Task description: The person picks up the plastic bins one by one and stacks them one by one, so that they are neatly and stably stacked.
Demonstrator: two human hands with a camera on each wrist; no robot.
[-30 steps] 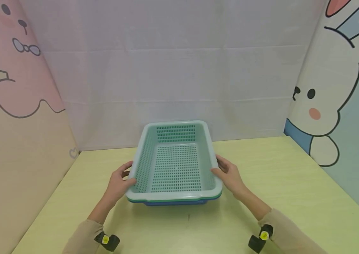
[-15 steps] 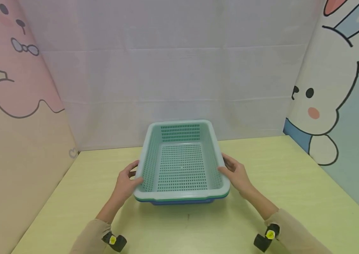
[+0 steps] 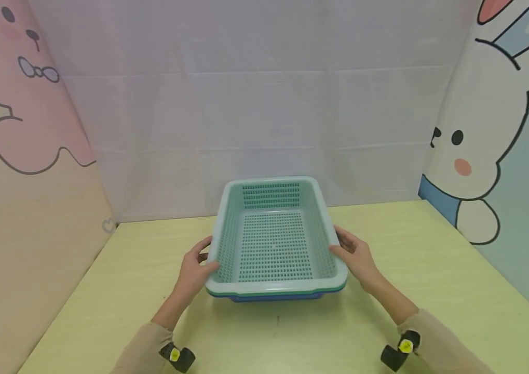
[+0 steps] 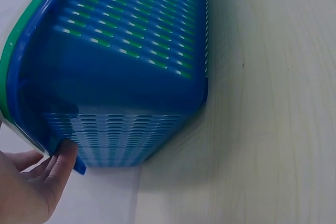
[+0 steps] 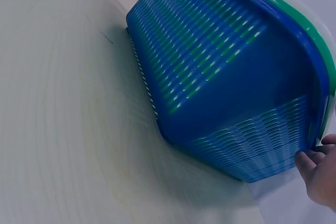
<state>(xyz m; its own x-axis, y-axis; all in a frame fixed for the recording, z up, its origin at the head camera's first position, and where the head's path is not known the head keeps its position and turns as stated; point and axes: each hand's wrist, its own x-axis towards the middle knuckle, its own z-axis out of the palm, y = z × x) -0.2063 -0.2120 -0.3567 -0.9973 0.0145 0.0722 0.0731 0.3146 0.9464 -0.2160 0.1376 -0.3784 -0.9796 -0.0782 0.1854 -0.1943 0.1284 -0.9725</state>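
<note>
Only wrist views reveal the blue basket (image 4: 121,82) under the white basket (image 3: 273,284).

left hand (image 4: 26,182) cut off at 7 o'clock corner, left wrist view | right hand (image 5: 320,174) cropped at 4 o'clock edge | nested baskets (image 3: 273,296) showed only rim edges | fingertips under rims hidden

Basket stack (image 3: 273,244) shifted toward right hand (image 3: 356,258) side across bench (image 3: 119,270); left hand (image 3: 195,270) and right hand moved along, gripping side rims.
</note>
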